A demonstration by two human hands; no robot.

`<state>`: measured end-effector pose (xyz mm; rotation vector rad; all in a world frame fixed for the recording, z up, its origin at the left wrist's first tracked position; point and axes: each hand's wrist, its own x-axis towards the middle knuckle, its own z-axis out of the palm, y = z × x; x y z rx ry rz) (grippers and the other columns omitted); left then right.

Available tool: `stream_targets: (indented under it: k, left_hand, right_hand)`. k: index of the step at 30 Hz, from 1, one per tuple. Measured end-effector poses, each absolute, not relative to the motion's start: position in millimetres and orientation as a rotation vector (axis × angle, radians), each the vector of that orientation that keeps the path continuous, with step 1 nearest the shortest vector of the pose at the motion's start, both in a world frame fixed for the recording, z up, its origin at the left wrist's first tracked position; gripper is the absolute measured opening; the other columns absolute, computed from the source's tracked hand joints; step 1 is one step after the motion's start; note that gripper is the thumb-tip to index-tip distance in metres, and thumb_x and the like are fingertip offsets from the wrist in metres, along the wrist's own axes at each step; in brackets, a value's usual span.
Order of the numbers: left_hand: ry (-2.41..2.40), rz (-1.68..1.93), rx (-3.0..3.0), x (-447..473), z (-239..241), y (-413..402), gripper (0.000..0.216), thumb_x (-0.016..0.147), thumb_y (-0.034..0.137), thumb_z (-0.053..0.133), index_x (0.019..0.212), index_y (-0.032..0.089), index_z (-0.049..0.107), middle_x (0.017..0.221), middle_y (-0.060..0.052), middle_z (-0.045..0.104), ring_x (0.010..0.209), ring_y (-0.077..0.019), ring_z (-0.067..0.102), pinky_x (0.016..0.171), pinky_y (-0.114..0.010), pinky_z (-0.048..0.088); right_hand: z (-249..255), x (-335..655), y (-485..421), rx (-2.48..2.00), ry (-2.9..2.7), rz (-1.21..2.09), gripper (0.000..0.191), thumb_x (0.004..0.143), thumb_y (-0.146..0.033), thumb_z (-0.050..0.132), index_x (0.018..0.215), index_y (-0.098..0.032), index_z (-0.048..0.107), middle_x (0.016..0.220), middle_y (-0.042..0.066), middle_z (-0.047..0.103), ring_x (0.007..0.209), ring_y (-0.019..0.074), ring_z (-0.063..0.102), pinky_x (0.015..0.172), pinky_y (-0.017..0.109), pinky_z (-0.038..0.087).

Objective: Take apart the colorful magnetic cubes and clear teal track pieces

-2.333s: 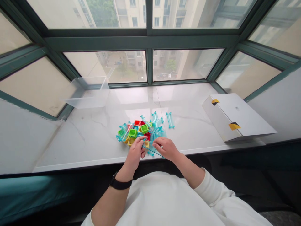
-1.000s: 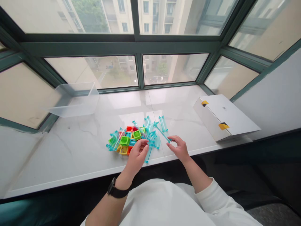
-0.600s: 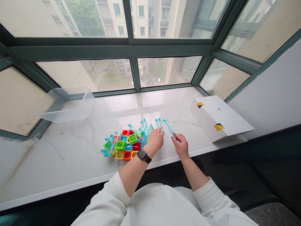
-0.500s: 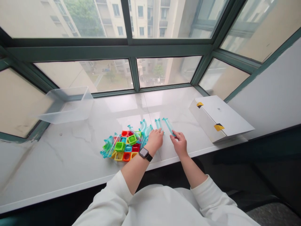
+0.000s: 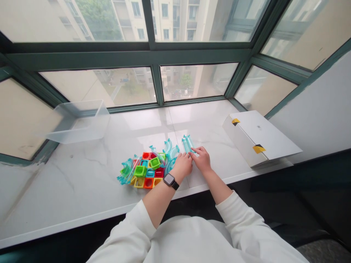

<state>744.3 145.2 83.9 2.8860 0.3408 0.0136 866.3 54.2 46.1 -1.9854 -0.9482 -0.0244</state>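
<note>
While unfilled, clear bin (image 5: 79, 122) far left; both hands (image 5: 192, 162) pinching teal track pieces (image 5: 187, 143).

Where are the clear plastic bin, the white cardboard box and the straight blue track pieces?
clear plastic bin (image 5: 82, 128): head view, on its front wall.
white cardboard box (image 5: 267, 136): head view, on its top face.
straight blue track pieces (image 5: 187, 142): head view, on their far ends.

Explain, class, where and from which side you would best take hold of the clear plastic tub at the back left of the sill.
Probably grip the clear tub by its near long rim, coming from above and in front. It stands open side up, apart from the coloured blocks, with bare sill in front, while the window frame is close behind. Both hands, left hand and right hand, rest on the blue track pieces.
</note>
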Motion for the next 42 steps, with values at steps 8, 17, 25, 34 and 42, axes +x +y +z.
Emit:
stream_targets:
  k: [8,17,25,34,42]
  left_hand:
    - [0.315,0.020,2.903,744,79,146,0.040,0.098,0.021,0.058,0.135,0.011,0.066,0.140,-0.023,0.067,0.139,-0.0330,0.056,0.123,-0.053,0.034]
    - [0.305,0.034,2.910,743,76,143,0.038,0.097,0.020,0.057,0.132,0.010,0.068,0.138,-0.023,0.068,0.137,-0.0343,0.056,0.123,-0.054,0.034]
    - [0.296,0.043,2.897,742,74,144,0.037,0.097,0.020,0.057,0.131,0.011,0.066,0.134,-0.021,0.069,0.131,-0.0315,0.061,0.114,-0.047,0.044]
    - [0.302,0.035,2.862,744,71,146,0.036,0.097,0.024,0.059,0.130,0.012,0.065,0.130,-0.021,0.070,0.128,-0.0312,0.063,0.110,-0.047,0.048]
    - [0.350,0.085,2.818,735,80,145,0.027,0.099,0.019,0.056,0.124,0.017,0.067,0.126,-0.015,0.070,0.118,-0.0276,0.066,0.105,-0.042,0.051]
  right_hand:
    - [46,872,58,-2.020,-0.999,0.037,0.027,0.094,-0.040,0.074,0.114,-0.026,0.084,0.097,0.006,0.069,0.094,0.0242,0.069,0.088,0.038,0.056]
    - [46,881,62,-2.079,-1.036,0.136,0.024,0.092,-0.036,0.076,0.113,-0.028,0.085,0.096,0.005,0.070,0.093,0.0237,0.070,0.087,0.038,0.056]
    - [41,883,59,-2.033,-1.089,0.117,0.025,0.094,-0.033,0.072,0.115,-0.029,0.084,0.099,0.004,0.070,0.093,0.0224,0.070,0.087,0.037,0.057]
    - [36,885,56,-2.028,-1.112,0.096,0.025,0.095,-0.034,0.069,0.115,-0.030,0.084,0.101,0.005,0.070,0.095,0.0230,0.070,0.088,0.038,0.058]
    - [37,885,54,-2.005,-1.125,0.057,0.026,0.097,-0.037,0.068,0.116,-0.029,0.084,0.102,0.006,0.070,0.095,0.0239,0.070,0.087,0.039,0.058]
